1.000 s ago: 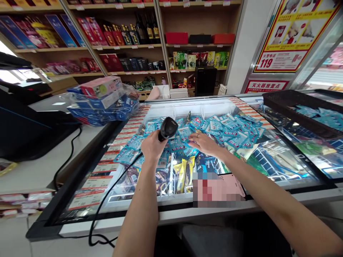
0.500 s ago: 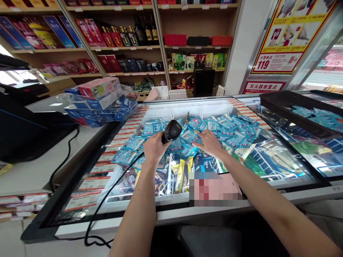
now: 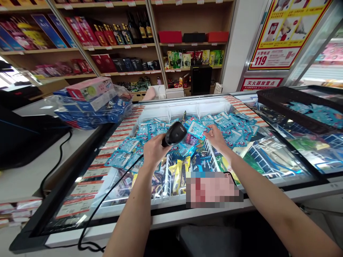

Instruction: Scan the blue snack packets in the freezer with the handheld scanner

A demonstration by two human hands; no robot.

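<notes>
My left hand is closed around the handle of a black barcode scanner, whose cable trails down to the left. My right hand pinches the edge of a light blue packet, raised a little with its printed face toward me. The scanner's head is just left of that packet. Many similar blue packets lie spread on the glass top of a chest freezer, on both sides of my hands. Through the glass below show wire baskets with yellow-wrapped items.
A phone-like object, blurred out, lies at the freezer's front edge. Plastic-wrapped blue boxes stand at left. A dark tray with more blue packets sits at right. Stocked shelves rise behind. The black cable crosses the front left edge.
My right hand, flat over the packets before, has drawn its fingers together and lifted one blue packet. The scanner has shifted slightly right, nearer that packet. The view has moved a little.
</notes>
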